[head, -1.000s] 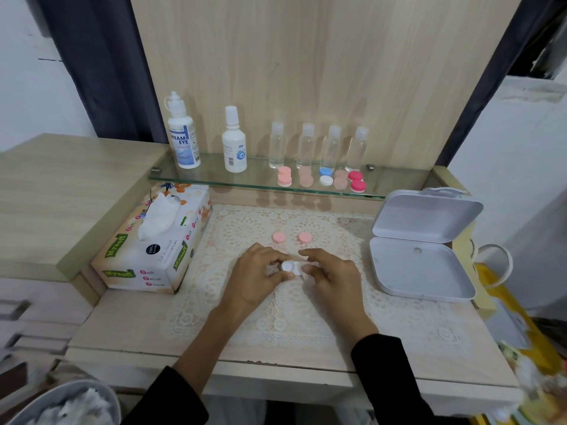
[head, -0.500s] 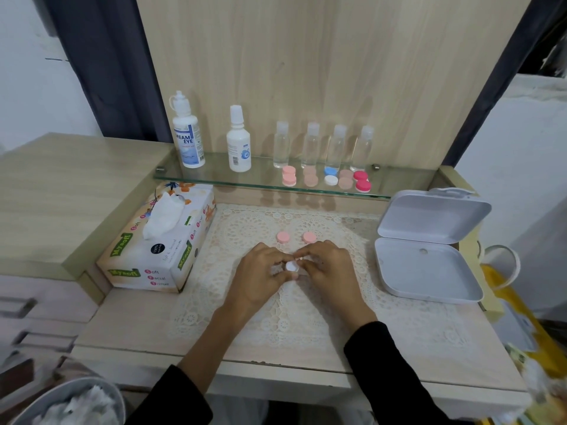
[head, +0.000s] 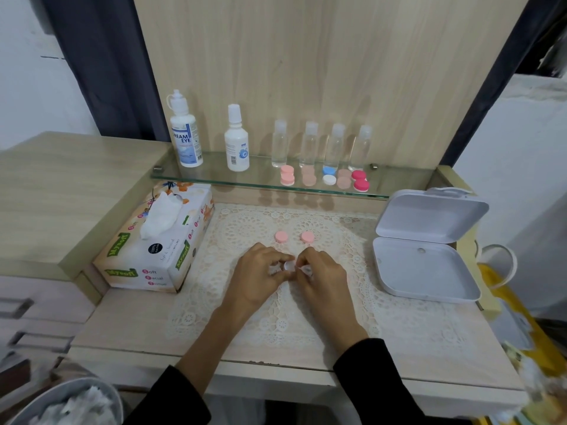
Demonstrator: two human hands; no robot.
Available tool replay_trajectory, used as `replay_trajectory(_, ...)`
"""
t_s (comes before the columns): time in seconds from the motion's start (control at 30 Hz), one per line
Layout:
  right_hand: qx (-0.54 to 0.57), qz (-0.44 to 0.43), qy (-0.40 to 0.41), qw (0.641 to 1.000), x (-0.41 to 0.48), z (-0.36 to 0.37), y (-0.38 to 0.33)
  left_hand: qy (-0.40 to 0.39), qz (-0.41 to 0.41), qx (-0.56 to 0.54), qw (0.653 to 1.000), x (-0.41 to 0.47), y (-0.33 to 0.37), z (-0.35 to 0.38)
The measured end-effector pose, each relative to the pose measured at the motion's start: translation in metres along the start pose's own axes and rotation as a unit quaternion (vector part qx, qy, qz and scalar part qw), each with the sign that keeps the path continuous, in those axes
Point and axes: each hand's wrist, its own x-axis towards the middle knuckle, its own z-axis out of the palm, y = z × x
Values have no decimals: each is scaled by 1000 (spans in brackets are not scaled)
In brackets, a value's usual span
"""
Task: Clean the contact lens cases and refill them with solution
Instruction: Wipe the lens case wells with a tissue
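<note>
**Head view.** Both hands meet over the lace mat (head: 276, 326) that covers the bench (head: 122, 326). The left hand (head: 257, 273) and the right hand (head: 323, 276) each have their fingers curled inward, and the fingertips pinch opposite ends of a small white lens case (head: 288, 266). The case is low over the mat; whether it touches cannot be told. Two pink caps (head: 281, 237) lie side by side on the mat just beyond the knuckles, so the wells are probably open. Whether a scrap of tissue sits under the right fingertips is too small to tell.

The step in hand is judged to be cleaning the open wells before the refill.
- **Grip:** It goes best with the case held by its outer edge and bridge, level, with bare fingertips kept out of the wells.
- **Wiping:** A fresh sheet is near on the left in the tissue box (head: 153, 250).
- **Refilling:** The solution bottle (head: 185, 133) stands on the glass shelf (head: 399, 191), well behind the hands. Fetching it calls for one hand to let go while the other steadies the case flat on the mat. The nozzle should stay clear of the plastic.
- **Caps:** They are light and close to the knuckles, so a forward reach could knock them.
</note>
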Motion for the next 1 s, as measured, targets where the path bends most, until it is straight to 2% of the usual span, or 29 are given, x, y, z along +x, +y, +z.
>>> replay_trajectory(0.27,0,13,2,1000,-5,4,1,-1,-4,-8,1000,1,0,0)
replay_trajectory(0.43,45,63,-4,997,-9,1,-1,-5,-12,-7,1000,1,0,-1)
replay_trajectory(0.6,160,156,2,975,-9,-4,-3,-7,-12,-23,1000,2,1,0)
replay_trajectory(1.0,168,232,62,956,-8,-11,5,-1,-6,-27,1000,2,-1,1)
